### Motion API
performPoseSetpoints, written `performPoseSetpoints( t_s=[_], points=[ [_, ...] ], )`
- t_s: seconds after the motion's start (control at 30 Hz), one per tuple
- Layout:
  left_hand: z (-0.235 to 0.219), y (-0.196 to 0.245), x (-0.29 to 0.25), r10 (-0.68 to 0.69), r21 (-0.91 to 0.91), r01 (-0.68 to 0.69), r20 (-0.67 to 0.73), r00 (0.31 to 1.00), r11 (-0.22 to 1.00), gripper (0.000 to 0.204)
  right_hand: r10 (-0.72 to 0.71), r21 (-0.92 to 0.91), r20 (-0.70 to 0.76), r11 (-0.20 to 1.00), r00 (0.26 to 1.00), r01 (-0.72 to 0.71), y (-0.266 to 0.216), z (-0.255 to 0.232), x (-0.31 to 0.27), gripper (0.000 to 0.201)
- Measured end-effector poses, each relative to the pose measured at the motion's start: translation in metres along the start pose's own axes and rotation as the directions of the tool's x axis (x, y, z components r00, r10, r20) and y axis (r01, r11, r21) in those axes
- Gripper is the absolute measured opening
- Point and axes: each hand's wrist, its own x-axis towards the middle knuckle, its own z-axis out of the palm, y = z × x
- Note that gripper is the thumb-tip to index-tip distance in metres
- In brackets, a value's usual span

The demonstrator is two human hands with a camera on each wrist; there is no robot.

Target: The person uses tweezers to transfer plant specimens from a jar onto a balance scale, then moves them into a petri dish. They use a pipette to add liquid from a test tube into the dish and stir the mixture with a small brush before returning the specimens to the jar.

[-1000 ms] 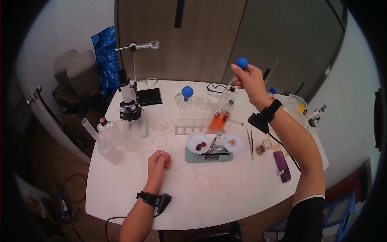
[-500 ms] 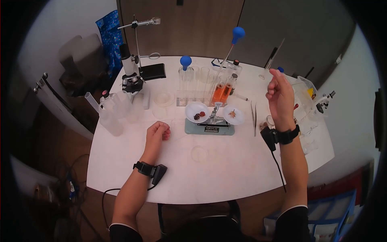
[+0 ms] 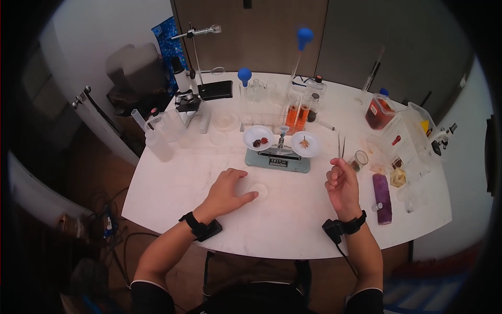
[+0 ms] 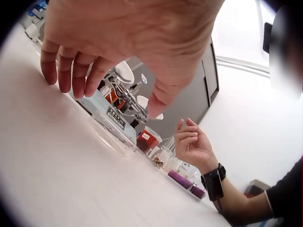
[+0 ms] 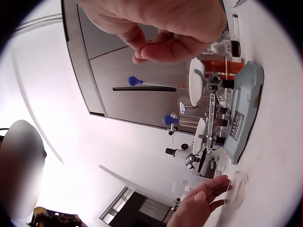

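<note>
My left hand [image 3: 226, 194] is spread beside a clear, shallow round dish [image 3: 258, 192] on the table, thumb tip right at its rim. In the right wrist view, the fingers reach over the edge of that dish [image 5: 237, 190]. My right hand [image 3: 343, 187] hovers to the right of a blue-green balance [image 3: 277, 162], its fingers loosely bent and holding nothing. On the balance's left pan [image 3: 258, 132] lie dark and red dried pieces; the right pan [image 3: 312, 149] carries a small tan piece. Behind it, a blue-bulbed dropper [image 3: 305, 39] stands in the rack with orange-filled tubes [image 3: 297, 116].
Tweezers [image 3: 341, 144], a small glass jar [image 3: 358, 159] and a purple roll [image 3: 382, 199] lie around my right hand. Plastic bottles [image 3: 159, 146], a microscope [image 3: 185, 89] and a clamp stand [image 3: 217, 90] occupy the left side. A second blue-bulbed dropper [image 3: 244, 77] stands at the back.
My right hand has let go of the dropper's blue bulb and come down toward the front of the table. My left hand has moved right to the round dish, its fingers spreading.
</note>
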Motion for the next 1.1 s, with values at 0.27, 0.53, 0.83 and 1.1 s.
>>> performPoseSetpoints(
  t_s=[0.27, 0.53, 0.83, 1.1],
  points=[
    [0.012, 0.034, -0.003, 0.093, 0.341, -0.119, 0.091, 0.991, 0.933, 0.071, 0.129, 0.099, 0.055, 0.986, 0.99, -0.134, -0.001, -0.022, 0.008, 0.023],
    [0.02, 0.027, 0.004, 0.098, 0.397, -0.113, 0.058, 0.993, 0.911, 0.053, 0.159, 0.111, 0.03, 0.981, 0.987, -0.162, 0.001, -0.03, -0.001, 0.023],
    [-0.02, -0.009, 0.023, -0.134, 0.485, 0.143, -0.052, 0.99, 0.863, 0.053, 0.131, 0.107, 0.001, 0.986, 0.991, -0.131, 0.0, -0.034, 0.002, 0.023],
    [-0.056, -0.072, 0.056, -0.245, 0.445, 0.356, -0.287, 0.926, 0.822, 0.059, 0.113, 0.096, -0.02, 0.989, 0.993, -0.111, -0.001, -0.035, 0.002, 0.023]
  ],
)
